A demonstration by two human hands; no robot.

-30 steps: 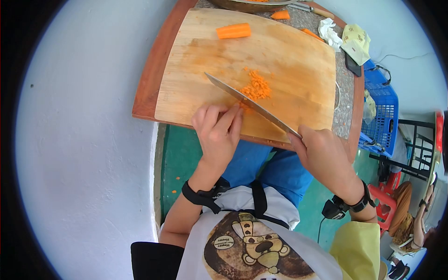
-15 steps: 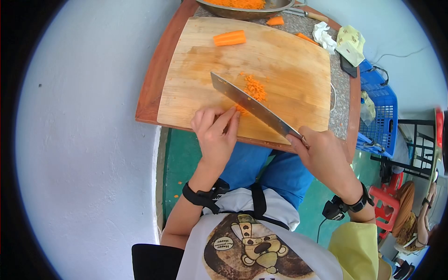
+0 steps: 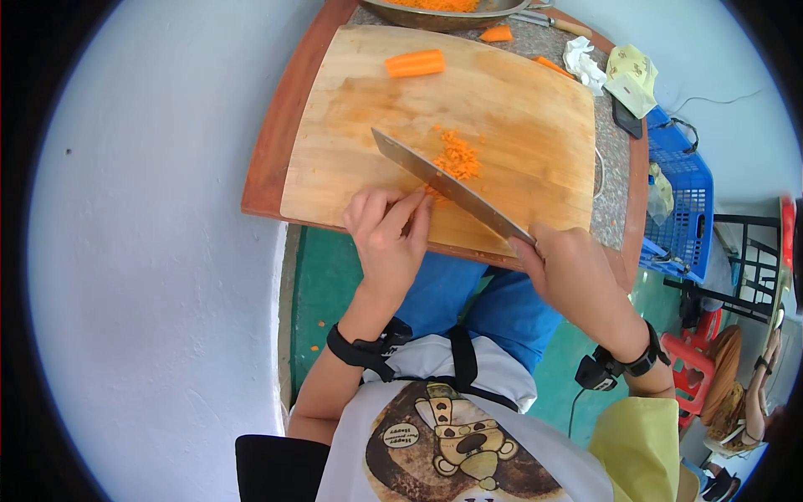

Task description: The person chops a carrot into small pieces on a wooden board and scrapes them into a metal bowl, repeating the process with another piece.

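My right hand [image 3: 569, 266] is closed round the handle of a cleaver [image 3: 456, 189], whose broad blade slants up and left over the wooden cutting board [image 3: 527, 109]. Against the blade's near side, my left hand [image 3: 386, 233] has its fingers bent and pressed together on some carrot strips [image 3: 433, 192], mostly hidden by the fingertips and blade. A small heap of chopped carrot [image 3: 457, 156] lies just past the blade. Farther back on the board rests a thick carrot piece [image 3: 415, 64].
A metal bowl of shredded carrot [image 3: 443, 18] stands at the table's back. Beside it are a carrot end [image 3: 496, 33], a wooden-handled tool [image 3: 571, 28], crumpled tissue [image 3: 583, 65] and a phone [image 3: 626, 119]. A blue crate [image 3: 682, 184] is at the right; another person sits farther off.
The cleaver has shifted slightly left, with my right hand following. A few more carrot bits are in the heap. My left hand stays nearly in place.
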